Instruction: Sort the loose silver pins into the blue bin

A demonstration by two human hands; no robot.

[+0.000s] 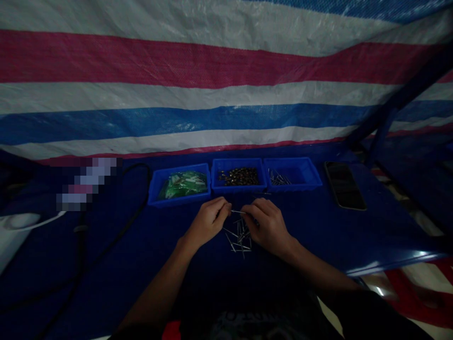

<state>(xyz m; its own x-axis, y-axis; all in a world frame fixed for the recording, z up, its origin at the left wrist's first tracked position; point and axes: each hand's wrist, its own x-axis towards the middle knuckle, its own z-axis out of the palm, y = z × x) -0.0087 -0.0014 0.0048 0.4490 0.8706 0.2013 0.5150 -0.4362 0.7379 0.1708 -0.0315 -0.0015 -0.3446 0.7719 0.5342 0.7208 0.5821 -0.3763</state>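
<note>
My left hand (208, 221) and my right hand (269, 224) are close together over the blue table, fingers pinched. Between them a thin metal pin (238, 212) lies nearly level. Its left end meets my left fingertips, and its right end is in my right fingers. Below on the tabletop is a loose pile of similar metal pins (240, 238), partly covered by my right hand. Just beyond my hands, a blue bin (238, 188) holds many small brownish metal pieces (242, 176). The blue bin to its right (297, 187) contains several more pins (279, 177).
At left, a blue bin (179, 202) holds green plastic packets (184, 184). A phone (345, 185) lies at right. Black cable (132, 224) and a blurred-out pale object (88, 184) occupy the left side. A striped tarp (212, 94) hangs behind the table (307, 217).
</note>
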